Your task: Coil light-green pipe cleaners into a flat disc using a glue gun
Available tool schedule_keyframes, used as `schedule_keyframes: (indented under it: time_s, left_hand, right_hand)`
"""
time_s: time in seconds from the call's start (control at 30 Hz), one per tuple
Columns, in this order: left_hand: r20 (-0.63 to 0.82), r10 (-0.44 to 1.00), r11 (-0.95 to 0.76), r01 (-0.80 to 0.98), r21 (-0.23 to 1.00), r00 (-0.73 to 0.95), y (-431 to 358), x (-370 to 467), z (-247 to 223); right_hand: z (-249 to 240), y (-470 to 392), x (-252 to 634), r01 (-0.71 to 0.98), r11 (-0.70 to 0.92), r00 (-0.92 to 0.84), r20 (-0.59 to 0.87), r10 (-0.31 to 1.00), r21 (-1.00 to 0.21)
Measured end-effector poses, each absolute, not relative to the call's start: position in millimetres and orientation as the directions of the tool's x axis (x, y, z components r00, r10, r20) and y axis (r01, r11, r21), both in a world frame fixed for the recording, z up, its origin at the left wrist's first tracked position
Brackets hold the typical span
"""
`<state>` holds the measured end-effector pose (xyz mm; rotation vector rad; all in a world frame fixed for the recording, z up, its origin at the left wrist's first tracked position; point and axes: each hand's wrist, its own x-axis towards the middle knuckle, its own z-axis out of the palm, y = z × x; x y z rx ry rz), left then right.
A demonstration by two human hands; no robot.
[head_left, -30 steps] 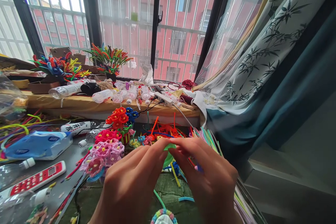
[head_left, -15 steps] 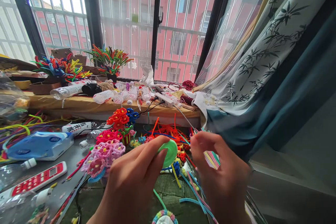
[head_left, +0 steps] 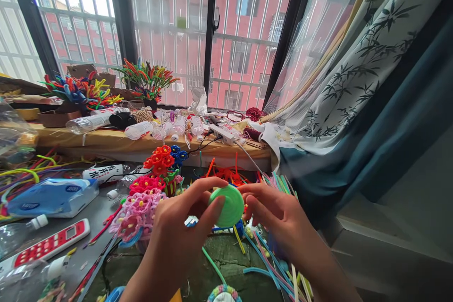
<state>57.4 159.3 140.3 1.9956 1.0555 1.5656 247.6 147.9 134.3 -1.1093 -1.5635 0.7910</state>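
Observation:
A flat, round green pipe-cleaner coil (head_left: pixel 229 207) is held up above the table, its spiral face turned toward me. My left hand (head_left: pixel 184 222) pinches its left side, thumb on the face and forefinger along the upper edge. On the opposite side, the curled fingers of my right hand (head_left: pixel 274 217) close at the rim; exactly what they grip is partly hidden. Below hangs a green pipe cleaner (head_left: pixel 214 265), running down toward a ring with a pastel beaded-looking edge (head_left: pixel 224 293). Pink pipe-cleaner flowers (head_left: pixel 136 212) stand left of my left hand.
Loose blue and pink pipe cleaners (head_left: pixel 265 259) lie under my right hand. A blue tissue pack (head_left: pixel 53 197), a red-and-white remote-like device (head_left: pixel 49 243) and plastic bottles are at left. Behind, the windowsill (head_left: pixel 106 140) carries bottles and a power strip (head_left: pixel 222 134). Curtains (head_left: pixel 339 99) hang at right.
My right hand has come left from beside the coil to its right rim. The coil's face has turned more toward me, still in my left hand.

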Motion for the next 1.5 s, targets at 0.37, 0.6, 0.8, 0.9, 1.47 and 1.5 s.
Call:
schedule_keyframes:
  time_s: [0.37, 0.6, 0.8, 0.9, 1.47, 1.5]
  left_hand:
    - [0.724, 0.68, -0.701, 0.39, 0.597, 0.114, 157.0, 57.0, 140.2]
    - [0.774, 0.62, -0.738, 0.43, 0.521, 0.126, 154.3, 56.4, 140.4]
    - [0.749, 0.639, -0.749, 0.366, 0.552, 0.176, 155.3, 55.8, 140.0]
    - [0.764, 0.612, -0.772, 0.367, 0.519, 0.206, 156.4, 54.5, 140.1]
    - [0.817, 0.527, -0.823, 0.382, 0.421, 0.236, 159.8, 54.4, 134.8]
    - [0.817, 0.523, -0.825, 0.386, 0.414, 0.242, 159.9, 54.4, 134.5]
  right_hand:
    - [137.8, 138.7, 221.0, 0.264, 0.512, 0.09, 0.55, 0.83, -0.817]
    - [137.3, 135.2, 217.2, 0.295, 0.581, 0.102, 0.63, 0.77, -0.758]
    - [138.5, 134.6, 222.6, 0.301, 0.568, 0.068, 0.611, 0.789, -0.766]
    - [138.7, 133.7, 224.4, 0.271, 0.565, 0.056, 0.599, 0.799, -0.779]
    - [139.8, 137.5, 224.9, -0.109, 0.257, 0.007, 0.258, 0.966, -0.96]
    - [139.4, 137.8, 224.6, -0.119, 0.248, 0.01, 0.248, 0.969, -0.962]
